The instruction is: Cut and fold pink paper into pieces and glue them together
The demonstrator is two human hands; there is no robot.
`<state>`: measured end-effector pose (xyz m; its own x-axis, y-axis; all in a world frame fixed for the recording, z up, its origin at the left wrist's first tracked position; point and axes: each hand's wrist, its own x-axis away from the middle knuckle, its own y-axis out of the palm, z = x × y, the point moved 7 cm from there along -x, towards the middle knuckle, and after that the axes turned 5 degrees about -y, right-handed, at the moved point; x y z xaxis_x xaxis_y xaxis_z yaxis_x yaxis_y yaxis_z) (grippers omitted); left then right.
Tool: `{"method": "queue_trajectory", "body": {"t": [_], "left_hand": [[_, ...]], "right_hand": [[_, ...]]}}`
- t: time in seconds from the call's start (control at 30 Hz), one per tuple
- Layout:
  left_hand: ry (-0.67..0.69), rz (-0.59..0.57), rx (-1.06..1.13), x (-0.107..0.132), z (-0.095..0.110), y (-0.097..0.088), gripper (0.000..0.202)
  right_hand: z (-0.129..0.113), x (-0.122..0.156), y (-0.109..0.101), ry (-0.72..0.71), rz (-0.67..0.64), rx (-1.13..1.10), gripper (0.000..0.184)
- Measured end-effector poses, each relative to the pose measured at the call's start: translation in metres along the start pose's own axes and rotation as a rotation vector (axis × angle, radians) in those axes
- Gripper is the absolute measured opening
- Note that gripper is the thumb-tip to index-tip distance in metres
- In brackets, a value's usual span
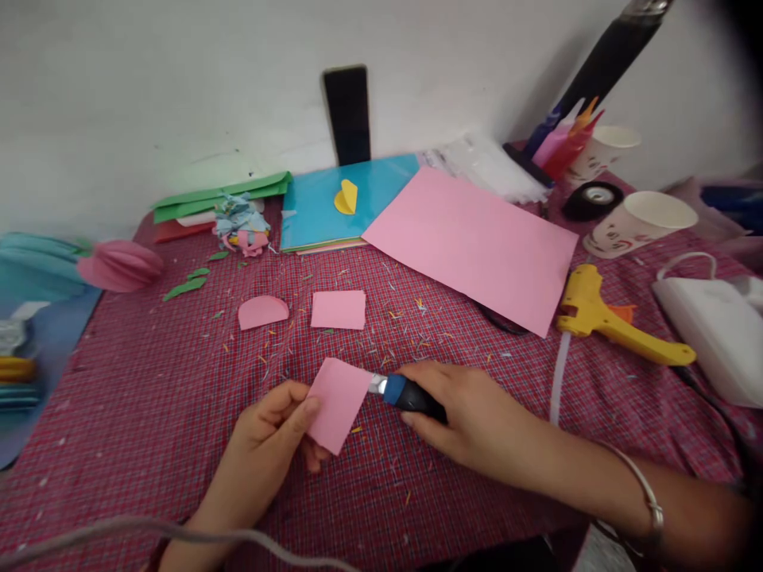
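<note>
Left forearm comes in from seven o'clock, and the left hand has a pink paper piece pinched by its near edge, thumb on top, other fingers tucked beneath! Over at three o'clock of that paper, the right hand grips a black-and-blue-handled tool, digits closed above and below the handle, forearm stretching off towards four. The tool points just past nine, its metal end right at the paper's edge! A pink rectangle lies at twelve.
</note>
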<state>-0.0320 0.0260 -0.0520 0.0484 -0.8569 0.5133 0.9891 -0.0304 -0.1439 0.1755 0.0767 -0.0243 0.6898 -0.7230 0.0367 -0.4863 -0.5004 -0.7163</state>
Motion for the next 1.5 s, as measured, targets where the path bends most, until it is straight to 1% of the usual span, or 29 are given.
{"method": "queue_trajectory", "body": {"t": [0.1, 0.17, 0.2, 0.23, 0.33, 0.37, 0.43, 0.5, 0.57, 0.67, 0.73, 0.8, 0.9, 1.0, 1.07, 1.17, 1.37, 1.5], "left_hand": [[0.017, 0.027, -0.032, -0.002, -0.006, -0.007, 0.038], [0.022, 0.054, -0.003, -0.003, -0.006, -0.012, 0.042], [-0.003, 0.052, 0.037, -0.003, -0.007, -0.013, 0.044], [-0.05, 0.032, 0.085, -0.004, -0.008, -0.013, 0.045], [-0.221, -0.082, 0.212, -0.004, -0.009, -0.008, 0.045], [-0.259, -0.118, 0.226, -0.003, -0.009, -0.007, 0.045], [-0.28, -0.162, 0.219, -0.003, -0.008, -0.009, 0.044], [-0.246, -0.178, 0.178, -0.004, -0.007, -0.012, 0.044], [-0.161, -0.176, 0.091, -0.004, -0.006, -0.014, 0.044], [-0.019, -0.121, -0.097, -0.003, -0.003, -0.013, 0.042], [0.03, -0.077, -0.179, -0.001, -0.003, -0.011, 0.04], [0.027, -0.077, -0.192, 0.001, -0.004, -0.007, 0.041], [-0.051, -0.126, -0.129, 0.002, -0.009, -0.004, 0.041], [-0.128, -0.164, -0.063, 0.003, -0.012, -0.006, 0.042], [-0.151, -0.167, -0.046, 0.003, -0.013, -0.007, 0.042], [-0.135, -0.167, -0.08, 0.003, -0.012, -0.006, 0.042], [-0.088, -0.232, -0.172, 0.006, -0.008, 0.007, 0.041], [-0.078, -0.203, -0.184, 0.008, -0.007, 0.002, 0.04]], "right_hand": [[-0.001, 0.001, 0.001, -0.019, -0.026, 0.026, 0.029], [-0.003, 0.001, 0.001, -0.052, -0.059, 0.047, 0.03], [-0.004, 0.001, 0.0, -0.072, -0.077, 0.058, 0.03], [-0.006, 0.001, 0.0, -0.093, -0.095, 0.068, 0.031], [-0.011, 0.001, -0.005, -0.135, -0.136, 0.087, 0.033], [-0.013, 0.001, -0.007, -0.145, -0.146, 0.087, 0.033], [-0.015, 0.002, -0.009, -0.157, -0.166, 0.082, 0.031], [-0.015, 0.003, -0.008, -0.161, -0.177, 0.079, 0.03], [-0.014, 0.004, -0.007, -0.16, -0.164, 0.097, 0.031], [-0.012, 0.004, -0.004, -0.148, -0.113, 0.134, 0.035], [-0.01, 0.004, -0.003, -0.131, -0.089, 0.141, 0.035], [-0.008, 0.004, -0.003, -0.12, -0.089, 0.132, 0.034], [-0.007, 0.005, -0.005, -0.129, -0.114, 0.106, 0.034], [-0.004, 0.007, -0.007, -0.138, -0.137, 0.091, 0.033], [-0.002, 0.008, -0.007, -0.129, -0.15, 0.089, 0.032], [-0.003, 0.008, -0.005, -0.119, -0.169, 0.068, 0.03], [-0.009, 0.008, -0.001, -0.114, -0.168, 0.031, 0.031], [-0.004, 0.009, -0.003, -0.108, -0.138, 0.023, 0.033]]}}
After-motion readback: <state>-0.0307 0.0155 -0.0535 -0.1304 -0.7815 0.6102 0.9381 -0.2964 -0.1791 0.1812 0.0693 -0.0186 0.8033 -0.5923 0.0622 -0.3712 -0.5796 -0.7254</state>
